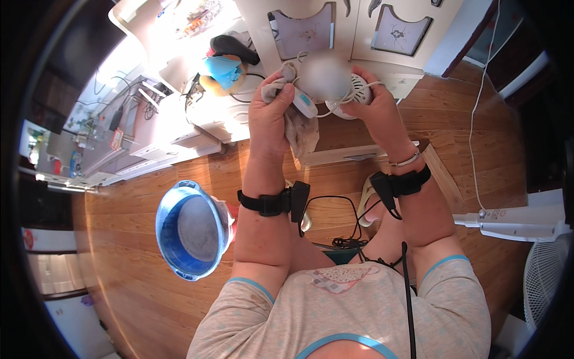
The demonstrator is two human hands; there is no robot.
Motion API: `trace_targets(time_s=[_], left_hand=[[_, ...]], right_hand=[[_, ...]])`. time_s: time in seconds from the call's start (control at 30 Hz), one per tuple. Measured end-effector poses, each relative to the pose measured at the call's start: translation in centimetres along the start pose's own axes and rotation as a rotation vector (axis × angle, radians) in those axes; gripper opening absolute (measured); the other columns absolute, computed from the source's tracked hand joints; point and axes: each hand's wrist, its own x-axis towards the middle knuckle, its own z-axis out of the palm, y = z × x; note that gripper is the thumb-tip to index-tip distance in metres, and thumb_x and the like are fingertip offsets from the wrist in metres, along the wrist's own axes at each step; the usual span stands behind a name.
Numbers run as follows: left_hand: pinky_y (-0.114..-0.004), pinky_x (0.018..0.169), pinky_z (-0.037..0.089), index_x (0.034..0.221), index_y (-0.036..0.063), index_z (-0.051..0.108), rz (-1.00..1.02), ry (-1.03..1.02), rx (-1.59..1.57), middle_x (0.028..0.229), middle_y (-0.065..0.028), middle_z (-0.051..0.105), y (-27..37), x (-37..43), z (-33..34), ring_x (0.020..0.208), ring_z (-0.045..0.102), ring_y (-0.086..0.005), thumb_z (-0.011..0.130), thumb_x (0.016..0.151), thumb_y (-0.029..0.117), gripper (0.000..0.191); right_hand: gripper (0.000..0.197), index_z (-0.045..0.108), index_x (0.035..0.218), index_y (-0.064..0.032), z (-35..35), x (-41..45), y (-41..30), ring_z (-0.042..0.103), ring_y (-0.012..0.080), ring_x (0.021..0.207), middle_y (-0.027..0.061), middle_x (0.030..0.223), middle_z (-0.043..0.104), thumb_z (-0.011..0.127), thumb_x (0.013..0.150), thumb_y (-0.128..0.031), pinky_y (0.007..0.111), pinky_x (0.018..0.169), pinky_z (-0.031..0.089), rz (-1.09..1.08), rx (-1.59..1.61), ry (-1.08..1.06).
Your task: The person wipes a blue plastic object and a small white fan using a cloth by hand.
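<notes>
My left hand (273,107) grips a grey-brown cloth (296,130), part of which hangs below the fingers. Against that hand lies a small white plastic piece with a blue patch (306,104), joined to a pale cord. My right hand (374,101) is closed around a white round device with a vented base (358,89), its cord looped over the fingers. The device's upper part is a blurred pale round shape, so its kind cannot be told. Both hands are held above an open drawer (354,152) of a cream cabinet (350,27).
A blue basin (193,233) with greyish water stands on the wooden floor at left. The white desk (233,112) carries a black hair dryer (233,47), a blue item and cables. A white fan (545,278) lies at right, its cord crossing the floor. Black cables hang between my forearms.
</notes>
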Motion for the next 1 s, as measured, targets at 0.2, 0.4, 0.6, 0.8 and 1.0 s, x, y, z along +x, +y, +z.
trace_targets(time_s=[0.2,0.4,0.6,0.8,1.0], left_hand=[[-0.027,0.075,0.054,0.119,0.0004,0.055,-0.083,0.018,0.09,0.099,-0.0086,0.065,0.3,0.1,0.1,0.086,0.064,-0.0148,0.062,0.091,0.007,0.03],[-0.024,0.068,0.049,0.136,0.001,0.043,0.289,0.285,0.371,0.095,-0.0076,0.062,-0.7,0.5,-0.9,0.079,0.058,-0.0111,0.054,0.097,0.014,0.042],[-0.026,0.076,0.05,0.137,0.0022,0.039,0.305,-0.036,0.209,0.115,-0.008,0.058,-2.2,-0.2,0.4,0.086,0.059,-0.0126,0.055,0.097,0.015,0.045],[-0.025,0.079,0.049,0.107,0.0021,0.06,0.309,0.14,0.221,0.101,-0.0026,0.064,-3.2,-0.4,1.7,0.091,0.061,-0.0113,0.07,0.083,0.003,0.026],[-0.026,0.073,0.051,0.105,0.0024,0.063,0.07,-0.193,0.189,0.095,-0.0033,0.066,0.2,-0.9,0.5,0.084,0.063,-0.0116,0.067,0.086,0.006,0.019]], right_hand=[[0.08,0.037,0.139,0.0043,0.8,-0.3,0.3,0.056,0.0181,0.108,0.0127,0.122,0.055,0.077,0.071,-0.004,0.029,0.092,0.047,-0.052,-0.079,0.091],[0.082,0.036,0.14,0.0028,0.7,-0.1,0.4,0.056,0.0229,0.109,0.0152,0.122,0.054,0.078,0.07,-0.008,0.033,0.092,0.047,-0.18,-0.328,0.158],[0.075,0.038,0.136,0.0038,1.7,-0.4,0.8,0.055,0.0317,0.109,0.0196,0.122,0.052,0.072,0.07,-0.006,0.038,0.094,0.045,-0.205,-0.43,0.147],[0.068,0.042,0.132,0.0047,4.0,-2.4,1.1,0.05,0.0394,0.113,0.0242,0.121,0.052,0.067,0.07,-0.007,0.042,0.099,0.039,-0.416,-0.713,0.155],[0.06,0.047,0.13,0.0037,2.3,-2.4,-2.0,0.056,0.0235,0.103,0.0132,0.112,0.06,0.069,0.075,-0.01,0.033,0.095,0.042,0.103,-0.224,-0.268]])
